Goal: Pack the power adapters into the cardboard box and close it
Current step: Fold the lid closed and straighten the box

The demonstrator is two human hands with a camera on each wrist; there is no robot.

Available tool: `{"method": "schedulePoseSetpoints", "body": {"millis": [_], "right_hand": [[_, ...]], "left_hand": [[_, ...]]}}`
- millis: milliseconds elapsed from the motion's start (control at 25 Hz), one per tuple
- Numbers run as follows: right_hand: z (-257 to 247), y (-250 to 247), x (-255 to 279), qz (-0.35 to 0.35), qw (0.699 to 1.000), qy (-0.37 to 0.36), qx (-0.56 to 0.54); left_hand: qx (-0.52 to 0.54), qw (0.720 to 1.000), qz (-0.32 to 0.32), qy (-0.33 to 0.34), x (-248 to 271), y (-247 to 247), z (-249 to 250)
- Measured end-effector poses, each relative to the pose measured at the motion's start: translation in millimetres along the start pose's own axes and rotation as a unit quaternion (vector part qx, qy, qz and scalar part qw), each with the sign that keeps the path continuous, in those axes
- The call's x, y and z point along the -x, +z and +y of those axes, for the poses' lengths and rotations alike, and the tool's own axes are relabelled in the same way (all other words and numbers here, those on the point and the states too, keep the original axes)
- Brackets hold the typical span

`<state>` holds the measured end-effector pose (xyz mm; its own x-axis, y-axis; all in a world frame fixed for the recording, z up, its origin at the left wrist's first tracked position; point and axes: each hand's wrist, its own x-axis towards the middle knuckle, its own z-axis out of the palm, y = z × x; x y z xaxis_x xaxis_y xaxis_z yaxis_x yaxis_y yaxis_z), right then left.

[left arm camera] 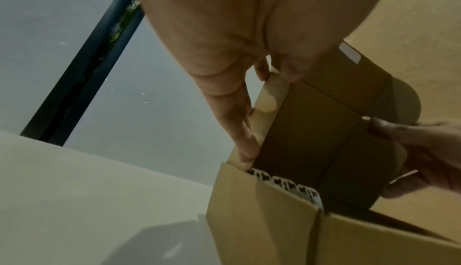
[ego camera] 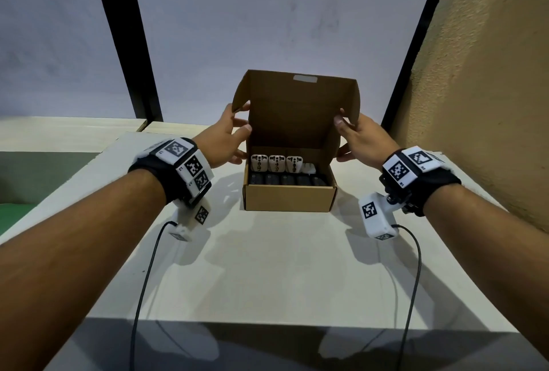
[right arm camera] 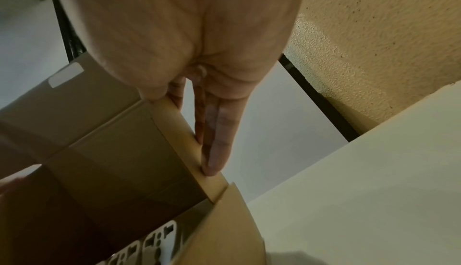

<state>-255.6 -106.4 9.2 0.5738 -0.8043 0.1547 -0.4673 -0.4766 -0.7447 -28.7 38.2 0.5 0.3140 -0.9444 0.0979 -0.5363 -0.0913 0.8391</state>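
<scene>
A small cardboard box (ego camera: 289,200) stands on the white table (ego camera: 267,266), its lid (ego camera: 294,109) upright at the back. Inside, white power adapters (ego camera: 276,162) line the back and black adapters (ego camera: 286,179) the front. My left hand (ego camera: 237,130) pinches the lid's left side flap, thumb inside and fingers outside. My right hand (ego camera: 350,133) pinches the right flap the same way. In the left wrist view straight fingers (left arm camera: 239,123) lie along the flap above the white adapters (left arm camera: 286,184). In the right wrist view fingers (right arm camera: 214,143) press the flap's outer face.
A textured tan wall (ego camera: 475,73) rises close on the right. Two black posts (ego camera: 124,44) stand before a pale backdrop. Wrist-camera cables (ego camera: 148,266) trail over the table toward its near edge. A lower table surface (ego camera: 68,133) lies at left.
</scene>
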Motion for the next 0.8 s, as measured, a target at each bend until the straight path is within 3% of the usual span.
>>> {"method": "schedulePoseSetpoints", "body": {"millis": [160,360,560,720,800], "right_hand": [[1.8,-2.4,-2.0,0.003,1.000,0.010,0.009],[-3.8,-0.3,-3.5,0.015,1.000,0.013,-0.004],[3.2,-4.4,8.2,-0.040,0.999,0.005,0.016],[10.1,-13.2,21.9,-0.052,0.989,-0.060,0.121],[20.8,-19.9,27.6,-0.110,0.966,-0.093,0.213]], "left_hand": [[-0.052,0.999,0.003,-0.009,-7.2,3.6,7.2],[0.007,0.998,-0.010,-0.055,-9.6,1.3,4.3],[0.003,0.999,-0.024,-0.021,-2.3,-2.2,-11.5],[-0.025,0.998,-0.060,0.000,8.4,-11.0,-23.5],[-0.055,0.994,-0.099,0.006,16.8,-12.8,-29.9]]}}
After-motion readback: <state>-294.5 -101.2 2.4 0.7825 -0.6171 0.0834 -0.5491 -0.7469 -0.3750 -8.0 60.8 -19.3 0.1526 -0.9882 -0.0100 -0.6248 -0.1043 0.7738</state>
